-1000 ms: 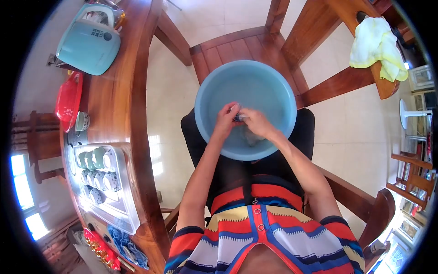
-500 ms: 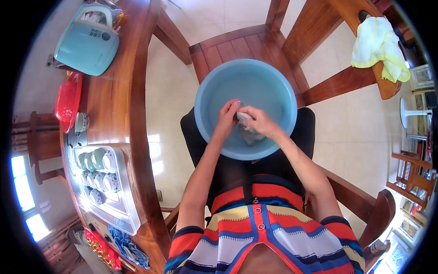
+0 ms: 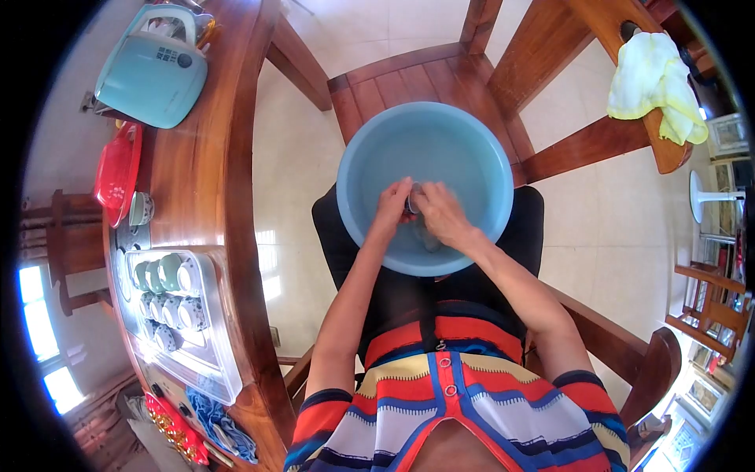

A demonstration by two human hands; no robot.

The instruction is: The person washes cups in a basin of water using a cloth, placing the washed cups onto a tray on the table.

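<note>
My left hand (image 3: 392,206) is closed around a small cup (image 3: 411,201), of which only a bit of the dark-looking rim shows between the fingers. Pressed against that cup is my right hand (image 3: 442,214), its fingers curled and smeared by motion. A wet, greyish-white cloth (image 3: 427,238) hangs below the right hand, largely covered by it. Both hands are inside a light blue basin (image 3: 346,197) with cloudy water, which stands at the front of a wooden chair seat (image 3: 397,82).
On the wooden table (image 3: 197,181) at left are a clear tray (image 3: 224,362) with several small cups (image 3: 169,275), a single cup (image 3: 141,209), a red basket (image 3: 118,177), a light blue kettle (image 3: 149,82) and a blue cloth (image 3: 224,429). A white-yellow towel (image 3: 653,79) drapes over a chair at right.
My right hand has turned over and shifted slightly down, now covering more of the cloth. My left hand has dipped slightly with the cup.
</note>
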